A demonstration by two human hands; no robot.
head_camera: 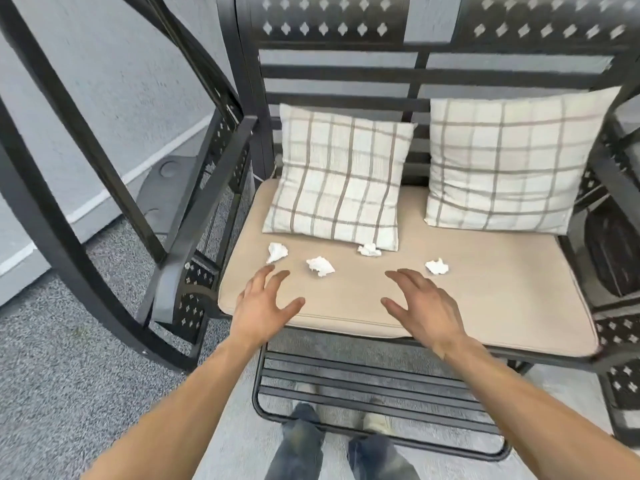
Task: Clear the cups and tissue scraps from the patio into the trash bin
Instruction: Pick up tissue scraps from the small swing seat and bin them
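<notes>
Several crumpled white tissue scraps lie on the beige seat cushion [485, 306] of a black metal swing bench: a left scrap [276, 252], a middle scrap [320, 266], one by the pillow's corner [369, 250] and a right scrap [437, 266]. My left hand [266, 303] hovers open over the cushion just below the left and middle scraps, holding nothing. My right hand [420, 306] is open too, fingers spread, just left of and below the right scrap. No cup or trash bin is in view.
Two plaid pillows [341, 181] [512, 161] lean against the slatted backrest. Black armrests [207, 216] flank the seat, and the swing's frame bars [79, 133] cross at the left. A slatted footrest [374, 393] lies between my legs and the seat. Grey carpet covers the floor.
</notes>
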